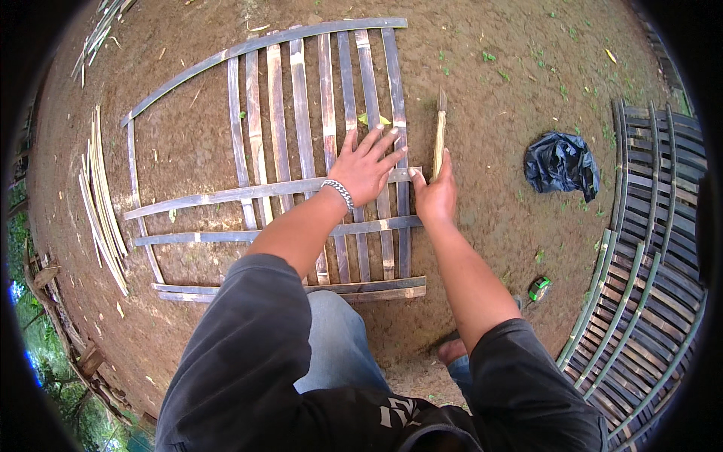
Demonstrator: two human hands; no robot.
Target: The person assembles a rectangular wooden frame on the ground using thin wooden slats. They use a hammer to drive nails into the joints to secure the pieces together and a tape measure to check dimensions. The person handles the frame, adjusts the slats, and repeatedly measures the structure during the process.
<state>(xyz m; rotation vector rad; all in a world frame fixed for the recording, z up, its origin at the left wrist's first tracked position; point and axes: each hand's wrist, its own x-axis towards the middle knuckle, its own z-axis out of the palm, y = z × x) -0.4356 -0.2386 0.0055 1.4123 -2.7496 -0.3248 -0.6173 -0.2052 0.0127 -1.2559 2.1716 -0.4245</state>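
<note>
A frame of split bamboo strips (300, 105) lies flat on the soil in front of me. My left hand (363, 167), a chain bracelet at its wrist, rests palm down on it with fingers spread, over a crosswise bamboo strip (248, 193). Along the frame's right side, my right hand (437, 192) is edge-on, its thumb at that strip's right end and its other fingers extended forward. A tool with a pale wooden handle (439, 139) and a dark pointed tip runs forward beside these fingers. Its lower end is hidden by the hand.
Thin bamboo sticks (104, 200) lie left of the frame. A crumpled black plastic bag (561, 164) and a green tape measure (539, 288) are on the ground at right. Farther right stands a slatted bamboo panel (640, 301). My knee (335, 339) is close to the frame's near edge.
</note>
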